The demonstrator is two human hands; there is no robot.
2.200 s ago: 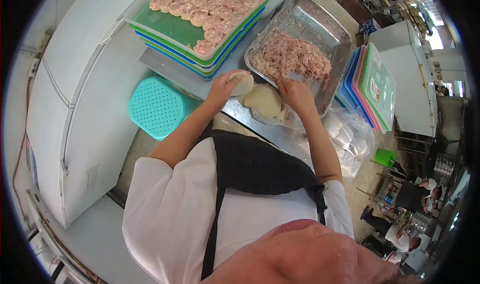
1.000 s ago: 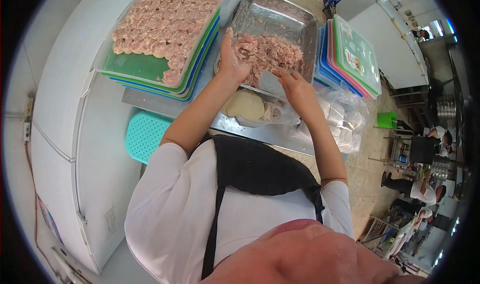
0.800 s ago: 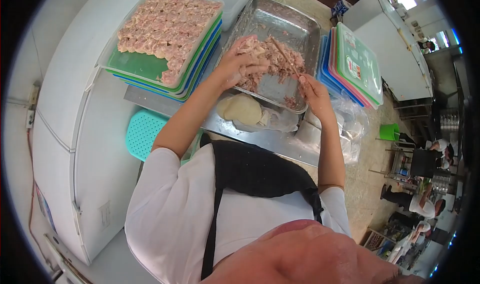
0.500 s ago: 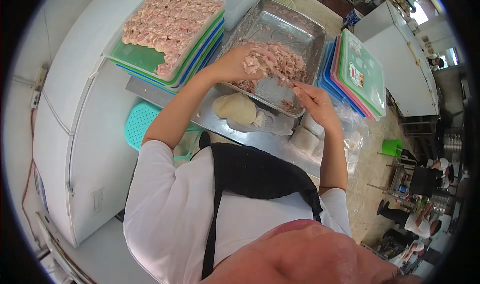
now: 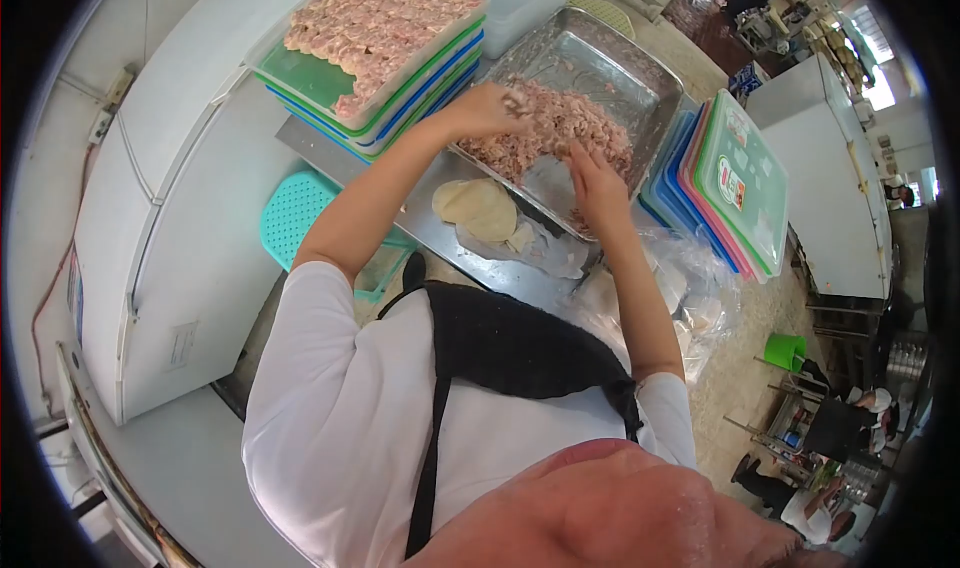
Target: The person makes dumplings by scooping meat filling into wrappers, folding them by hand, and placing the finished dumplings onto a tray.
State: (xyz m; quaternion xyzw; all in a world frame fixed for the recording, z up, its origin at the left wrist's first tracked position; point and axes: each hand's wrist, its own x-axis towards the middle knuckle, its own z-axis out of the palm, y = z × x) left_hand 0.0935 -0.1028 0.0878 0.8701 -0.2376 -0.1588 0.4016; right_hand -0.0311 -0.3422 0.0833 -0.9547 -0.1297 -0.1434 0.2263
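My left hand (image 5: 488,111) is curled around a meat-filled dumpling (image 5: 516,105) above the left side of a metal tray (image 5: 652,66). Only a bit of the dumpling shows past my fingers. My right hand (image 5: 598,180) reaches into the tray with its fingers pinched together at the minced meat (image 5: 585,123). Whatever the pinch holds is hidden by the fingers and meat. Near the tray's front edge lies a stack of pale round wrappers (image 5: 478,211) on a plastic sheet. Rows of filled dumplings (image 5: 385,33) cover most of a plastic container at the left.
Green- and blue-edged containers (image 5: 425,93) are stacked at the left. Coloured lids (image 5: 745,183) lean right of the tray, above a clear plastic bag (image 5: 700,313) of pale packs. A turquoise stool (image 5: 295,213) stands below the metal table (image 5: 430,243). Other people work far right.
My right hand has moved left and up into the meat, away from my left hand. My left hand has closed more around the dumpling. The view has shifted slightly.
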